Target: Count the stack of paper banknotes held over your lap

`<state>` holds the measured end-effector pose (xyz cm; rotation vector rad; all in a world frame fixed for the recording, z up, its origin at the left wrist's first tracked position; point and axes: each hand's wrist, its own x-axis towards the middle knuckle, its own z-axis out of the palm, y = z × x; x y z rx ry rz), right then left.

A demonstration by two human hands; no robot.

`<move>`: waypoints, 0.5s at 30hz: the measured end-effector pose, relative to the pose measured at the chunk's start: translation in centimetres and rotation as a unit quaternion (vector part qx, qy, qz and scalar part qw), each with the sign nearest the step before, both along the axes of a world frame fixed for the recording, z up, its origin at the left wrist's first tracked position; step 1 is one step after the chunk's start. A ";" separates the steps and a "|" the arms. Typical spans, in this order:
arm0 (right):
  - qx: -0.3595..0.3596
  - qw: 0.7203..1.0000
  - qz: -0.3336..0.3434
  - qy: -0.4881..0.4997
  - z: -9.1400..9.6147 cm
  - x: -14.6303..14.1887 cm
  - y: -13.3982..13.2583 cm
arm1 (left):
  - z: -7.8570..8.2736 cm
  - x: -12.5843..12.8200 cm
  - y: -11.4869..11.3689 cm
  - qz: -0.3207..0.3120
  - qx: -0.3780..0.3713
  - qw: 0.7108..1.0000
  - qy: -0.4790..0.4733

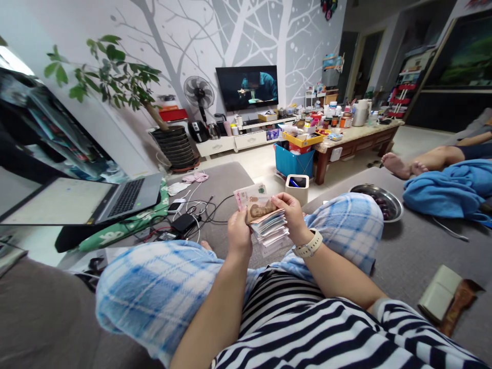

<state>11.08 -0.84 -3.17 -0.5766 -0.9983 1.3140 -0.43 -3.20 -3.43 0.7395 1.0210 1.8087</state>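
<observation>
Nearest, the striped shirt (pixel 284 328) and plaid trousers (pixel 154 282) frame the work, a stack of banknotes (pixel 270 231) held above the lap. The left hand (pixel 239 237) is clamped on the stack's 9 o'clock end, thumb on top; the right hand (pixel 292 215) (the one with the watch (pixel 308 246)) pinches its upper edge near 2 o'clock. So the stack lies between the two, fully inside the double grip, a brownish portrait note uppermost, the loose edges fanning toward 6 o'clock and a pale pinkish note (pixel 250 191) jutting out toward 11.

The step in hand looks like leafing through or counting the notes. The next move probably calls for a firm left pinch while the right fingertips part a single note from the rest; too slack a hold could let the fanned edges slip.

Beyond, a white container (pixel 297 193) stands at 1 o'clock, a steel bowl (pixel 395 212) at 3 and a laptop (pixel 125 197) at 9; farther off, the crowded tabletop (pixel 357 129) is at 1 o'clock.
</observation>
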 end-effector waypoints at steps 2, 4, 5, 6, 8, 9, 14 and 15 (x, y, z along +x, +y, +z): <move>-0.002 1.000 0.002 -0.002 0.1 0.0 -0.1 | -0.1 0.0 0.0 -0.004 0.001 1.000 0.003; -0.005 1.000 -0.003 -0.007 0.1 0.0 -0.1 | -0.2 -0.1 0.1 -0.006 0.002 1.000 0.011; -0.005 1.000 -0.005 -0.009 0.2 0.0 -0.1 | -0.2 -0.1 0.1 -0.009 0.003 1.000 0.014; -0.006 1.000 -0.006 -0.010 0.2 0.0 -0.2 | -0.3 -0.2 0.2 -0.012 0.004 1.000 0.016; -0.007 1.000 -0.004 -0.010 0.2 0.0 -0.2 | -0.4 -0.2 0.2 -0.019 0.005 1.000 0.015; -0.007 1.000 -0.002 -0.010 0.2 0.0 -0.2 | -0.4 -0.2 0.2 -0.022 0.006 1.000 0.014; -0.005 1.000 0.003 0.000 0.2 -0.1 -0.2 | 0.0 -0.1 0.1 -0.012 0.004 1.000 0.008; -0.003 1.000 0.003 0.003 0.2 -0.1 -0.2 | 0.1 -0.1 0.0 -0.004 0.004 1.000 0.011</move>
